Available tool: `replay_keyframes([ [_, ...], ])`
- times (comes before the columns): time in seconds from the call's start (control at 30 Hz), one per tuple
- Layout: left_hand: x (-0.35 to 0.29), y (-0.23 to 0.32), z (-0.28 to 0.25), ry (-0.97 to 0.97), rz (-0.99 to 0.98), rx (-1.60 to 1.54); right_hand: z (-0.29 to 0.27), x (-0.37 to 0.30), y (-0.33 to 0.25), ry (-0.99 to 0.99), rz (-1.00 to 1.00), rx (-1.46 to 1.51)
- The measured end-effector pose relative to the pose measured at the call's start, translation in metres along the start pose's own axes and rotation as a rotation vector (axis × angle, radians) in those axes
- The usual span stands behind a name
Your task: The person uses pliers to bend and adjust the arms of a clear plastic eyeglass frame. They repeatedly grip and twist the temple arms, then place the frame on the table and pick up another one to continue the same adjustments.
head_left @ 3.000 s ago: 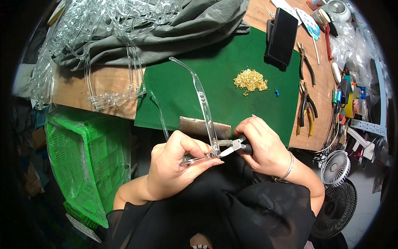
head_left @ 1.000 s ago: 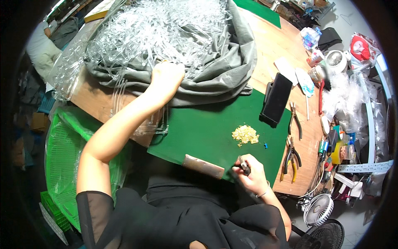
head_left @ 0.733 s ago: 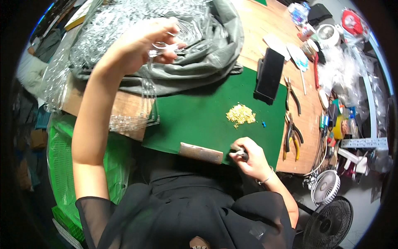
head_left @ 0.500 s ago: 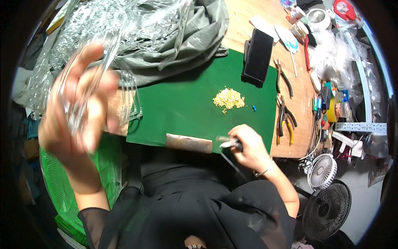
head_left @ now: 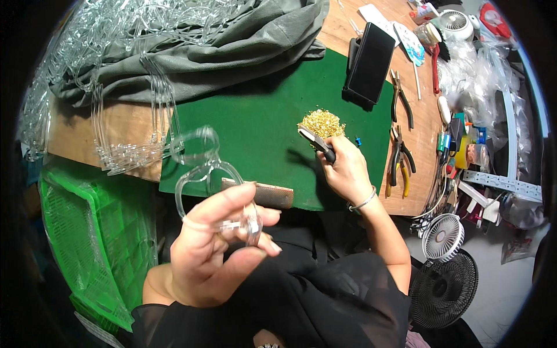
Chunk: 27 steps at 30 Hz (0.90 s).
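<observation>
In front of my body, my left hand (head_left: 217, 249) is closed on a clear plastic eyeglass frame (head_left: 210, 167), its fingers around one side near the rim. The frame's far rim is a little blurred. My right hand (head_left: 348, 174) grips a pair of pliers (head_left: 315, 142) with dark handles and a pale jaw. The pliers' tip is at the near left edge of a heap of tiny gold-coloured parts (head_left: 324, 122), which lies on the green mat (head_left: 243, 127). Whether the jaws hold a part, I cannot tell.
A brown bar (head_left: 264, 194) lies along the mat's near edge. Many clear frames (head_left: 139, 23) rest on grey cloth (head_left: 232, 64) at far left, others (head_left: 127, 151) below. A phone (head_left: 369, 66), blue pin (head_left: 358, 141) and two pliers (head_left: 401, 162) sit right. Green crates (head_left: 98, 232) stand left.
My left hand has come right and toward my body with the eyeglass frame. My right hand has moved up from the mat's near edge, bringing the pliers to the gold heap.
</observation>
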<state>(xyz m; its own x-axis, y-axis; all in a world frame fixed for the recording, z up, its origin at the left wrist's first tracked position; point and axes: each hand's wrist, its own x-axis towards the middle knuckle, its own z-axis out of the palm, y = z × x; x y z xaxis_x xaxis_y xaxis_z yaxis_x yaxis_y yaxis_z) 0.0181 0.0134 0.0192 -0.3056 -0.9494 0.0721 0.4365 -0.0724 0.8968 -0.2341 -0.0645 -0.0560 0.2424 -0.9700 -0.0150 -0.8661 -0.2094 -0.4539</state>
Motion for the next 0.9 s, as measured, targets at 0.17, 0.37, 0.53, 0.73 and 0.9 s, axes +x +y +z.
replay_keyframes([
  [0.17,0.000,-0.017,-0.007,0.056,0.025,0.004,0.004,-0.001,-0.001,0.005,0.025,-0.039],
  [0.37,-0.001,-0.032,0.012,0.106,-0.116,0.011,0.018,-0.006,0.000,0.117,0.017,-0.120],
  [0.53,0.004,-0.031,0.017,0.048,-0.202,-0.105,0.009,-0.003,-0.002,0.100,0.010,-0.002],
  [0.73,0.000,-0.015,0.012,0.039,-0.284,-0.213,-0.010,-0.008,-0.012,0.079,-0.173,-0.058],
  [0.9,-0.009,-0.015,0.013,0.088,-0.312,-0.273,0.006,-0.003,-0.003,0.089,-0.121,-0.029],
])
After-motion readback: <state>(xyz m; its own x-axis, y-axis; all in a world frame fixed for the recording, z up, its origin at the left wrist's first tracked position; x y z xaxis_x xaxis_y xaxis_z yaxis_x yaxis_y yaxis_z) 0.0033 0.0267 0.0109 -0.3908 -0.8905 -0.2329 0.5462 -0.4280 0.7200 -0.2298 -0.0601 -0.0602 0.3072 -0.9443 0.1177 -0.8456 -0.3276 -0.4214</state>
